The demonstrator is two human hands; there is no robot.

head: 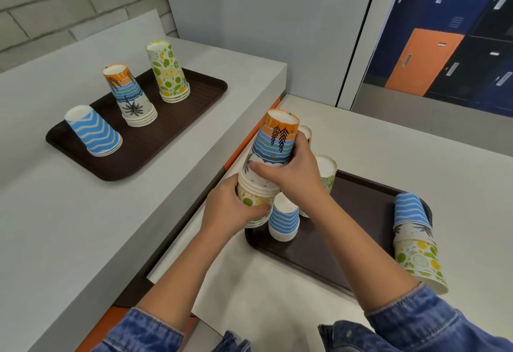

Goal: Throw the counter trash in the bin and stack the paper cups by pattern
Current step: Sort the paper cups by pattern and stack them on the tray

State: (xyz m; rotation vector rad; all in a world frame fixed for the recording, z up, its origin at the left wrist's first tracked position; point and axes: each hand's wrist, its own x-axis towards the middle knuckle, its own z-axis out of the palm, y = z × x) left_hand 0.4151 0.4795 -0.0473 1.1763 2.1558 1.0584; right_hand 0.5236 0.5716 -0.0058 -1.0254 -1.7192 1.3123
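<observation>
- Paper cups (273, 152) in one mixed stack are in the middle of the frame, upside down, at the left end of the near tray (361, 213). I cannot tell if the stack rests on the tray.
- The right hand (294, 177) wraps around the sunset cups near the top, with the thumb across the front.
- The left hand (230, 210) wraps around the lime cups (251, 199) at the bottom of the same stack.
- These cups look very light and thin. A hard squeeze would dent them, so a soft hold around the sides is best.
- Cups pushed into each other can stick. Holding the bottom ones and pulling the top ones straight up looks like a good way to part them.
- The sides may be a bit slippy. The rolled rims give fingers something to catch.
- A short blue wavy stack (284, 221) stands just beside the hands, and a tall mixed stack (416, 243) stands at the tray's right edge. A bump could tip them.
- The far tray (177, 118) in the upper left holds three sorted stacks: blue wavy (93, 132), sunset (130, 96) and lime (168, 72).
- No trash or bin shows.
</observation>
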